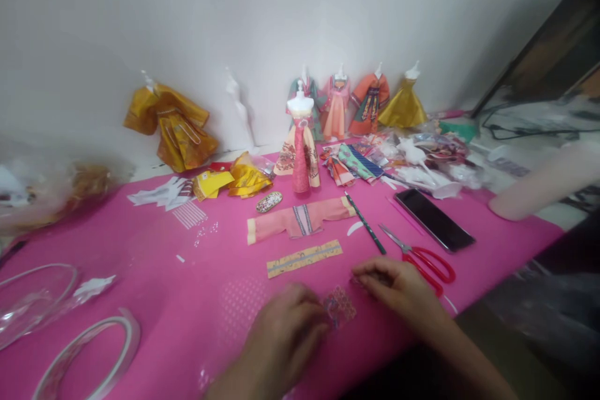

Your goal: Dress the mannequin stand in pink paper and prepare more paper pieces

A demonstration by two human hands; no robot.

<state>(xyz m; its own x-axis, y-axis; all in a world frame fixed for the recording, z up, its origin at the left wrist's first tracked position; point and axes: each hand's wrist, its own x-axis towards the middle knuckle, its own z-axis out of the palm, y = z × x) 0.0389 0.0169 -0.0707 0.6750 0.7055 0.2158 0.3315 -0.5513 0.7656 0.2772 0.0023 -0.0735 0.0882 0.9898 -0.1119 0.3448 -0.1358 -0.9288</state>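
Note:
Both my hands rest at the near edge of a pink mat (154, 287). My left hand (285, 337) has curled fingers pinching a small patterned pink paper piece (340, 307). My right hand (398, 284) lies just right of that piece, fingers curled down and pinched on something I cannot make out. Just beyond lie a yellow patterned paper strip (304, 257) and a pink paper jacket (300, 220). A paper-dressed mannequin (300, 150) stands behind them.
Red scissors (424, 259), a pencil (365, 224) and a dark phone (434, 219) lie to the right. Tape rolls (94, 350) sit at near left. Several paper dresses (356, 100) and a yellow robe (175, 128) lean on the wall. Paper scraps (412, 156) pile at back right.

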